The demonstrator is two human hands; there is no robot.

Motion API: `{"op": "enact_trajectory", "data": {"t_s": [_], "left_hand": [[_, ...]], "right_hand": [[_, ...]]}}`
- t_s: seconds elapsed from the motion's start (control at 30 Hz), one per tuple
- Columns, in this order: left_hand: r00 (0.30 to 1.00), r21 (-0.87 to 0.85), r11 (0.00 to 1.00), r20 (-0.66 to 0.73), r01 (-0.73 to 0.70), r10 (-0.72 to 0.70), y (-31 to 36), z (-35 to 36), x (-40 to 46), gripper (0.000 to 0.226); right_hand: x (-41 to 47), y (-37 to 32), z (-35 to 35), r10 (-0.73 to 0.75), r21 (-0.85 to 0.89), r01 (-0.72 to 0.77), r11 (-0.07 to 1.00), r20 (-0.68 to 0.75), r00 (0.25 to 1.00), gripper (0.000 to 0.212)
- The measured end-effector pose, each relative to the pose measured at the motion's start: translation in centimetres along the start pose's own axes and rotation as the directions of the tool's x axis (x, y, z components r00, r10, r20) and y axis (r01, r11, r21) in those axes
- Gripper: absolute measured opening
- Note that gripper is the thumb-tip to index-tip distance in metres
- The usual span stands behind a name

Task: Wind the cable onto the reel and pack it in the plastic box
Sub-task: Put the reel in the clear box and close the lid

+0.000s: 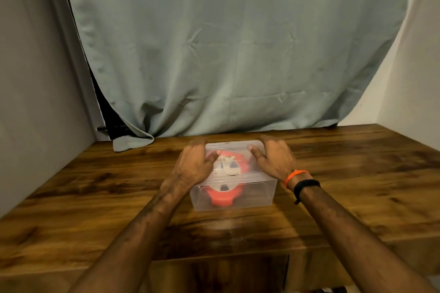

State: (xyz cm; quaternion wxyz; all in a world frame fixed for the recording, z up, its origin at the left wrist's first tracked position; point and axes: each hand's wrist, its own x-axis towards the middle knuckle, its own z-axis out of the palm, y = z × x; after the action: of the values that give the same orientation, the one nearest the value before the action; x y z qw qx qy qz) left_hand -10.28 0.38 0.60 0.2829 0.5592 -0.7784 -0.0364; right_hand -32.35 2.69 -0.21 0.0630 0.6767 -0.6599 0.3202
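A clear plastic box [256, 194] stands on the wooden table [95, 185], its clear lid [234, 147] on top. Inside it lies the red cable reel [221, 198] with a white centre; the cable itself is hard to make out through the plastic. My left hand [194, 164] rests on the lid's left side, fingers spread and thumb on top. Over on the lid's right side, my right hand [276, 159] lies the same way, palm down. Neither hand grips anything; both lie flat on the lid.
A grey-green curtain [226, 54] hangs behind the table, its hem touching the table's back left corner. A white wall [409, 90] rises on the right, a grey one on the left. My right wrist wears an orange band [294, 176] and a black band.
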Motion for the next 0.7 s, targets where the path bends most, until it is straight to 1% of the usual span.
{"op": "enact_trajectory", "data": {"t_s": [0.07,0.1,0.17,0.23,0.3,0.43,0.57,0.7], "left_hand": [[0.985,0.025,0.986,0.051,-0.166,0.164,0.8,-0.4,-1.3,0.059],[0.974,0.038,0.976,0.086,-0.212,0.208,1.1,-0.5,-2.0,0.061],[0.955,0.084,0.962,0.169,-0.262,0.245,1.5,-0.2,-3.0,0.062],[0.938,0.160,0.944,0.244,-0.288,0.245,1.4,0.5,-3.8,0.061],[0.935,0.202,0.939,0.280,-0.279,0.218,1.1,1.1,-4.0,0.060],[0.945,0.216,0.940,0.256,-0.263,0.206,0.3,1.7,-2.7,0.058],[0.944,0.211,0.942,0.257,-0.262,0.205,-0.6,2.6,0.6,0.058],[0.954,0.234,0.940,0.228,-0.249,0.196,-1.8,4.2,5.0,0.056]], "right_hand": [[-1.0,-0.7,-0.6,-0.191,0.000,0.192,0.981,0.095,0.977,0.052],[-1.5,-0.9,-0.7,-0.258,0.002,0.261,0.965,0.150,0.954,0.057],[-2.6,-1.2,-0.8,-0.327,-0.003,0.339,0.941,0.254,0.910,0.063],[-3.4,-1.3,-0.6,-0.357,-0.036,0.385,0.922,0.303,0.884,0.063],[-3.8,-1.3,-0.3,-0.372,-0.064,0.409,0.910,0.309,0.876,0.060],[-2.6,-1.3,0.3,-0.359,-0.081,0.402,0.912,0.315,0.878,0.058],[0.7,-0.9,1.9,-0.334,-0.098,0.385,0.918,0.335,0.881,0.056],[5.0,0.2,4.0,-0.310,-0.087,0.358,0.930,0.340,0.888,0.055]]}}
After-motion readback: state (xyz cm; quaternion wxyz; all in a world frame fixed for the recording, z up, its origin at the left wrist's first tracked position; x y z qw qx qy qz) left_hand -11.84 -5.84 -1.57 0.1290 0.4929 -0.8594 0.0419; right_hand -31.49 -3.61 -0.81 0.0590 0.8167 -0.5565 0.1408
